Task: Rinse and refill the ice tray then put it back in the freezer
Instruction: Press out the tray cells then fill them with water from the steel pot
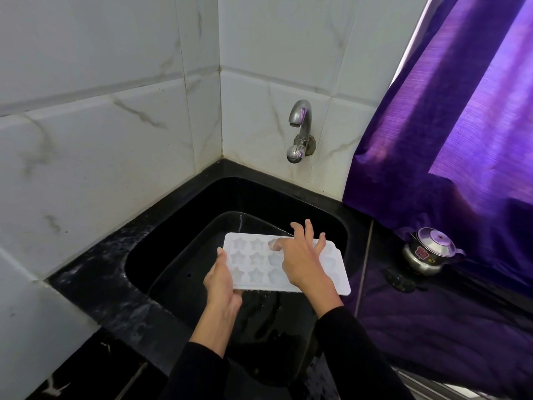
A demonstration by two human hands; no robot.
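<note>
White marble-veined tiles (101, 140) cover the wall on the left, above the black stone counter (95, 272) that frames a black sink (178, 215) set into the corner. Over the sink's basin, nearer its front edge than its back, a white ice tray (259, 265) with star-shaped cells is held roughly level, its long side running left to right. The left hand (220, 284) grasps the tray's left short end, thumb on the top rim and fingers curled beneath. The right hand (302, 255) lies over the tray's middle and right part, fingers spread and mostly straight; one fingertip presses into a cell in the back row, and the hand closes around nothing. Both forearms wear black sleeves. A metal tap (300, 125) juts from the tiled wall behind the sink's back edge, well above the tray. On the counter's right part, beside a purple curtain (461, 125), stands a small steel kettle (429, 251).
</note>
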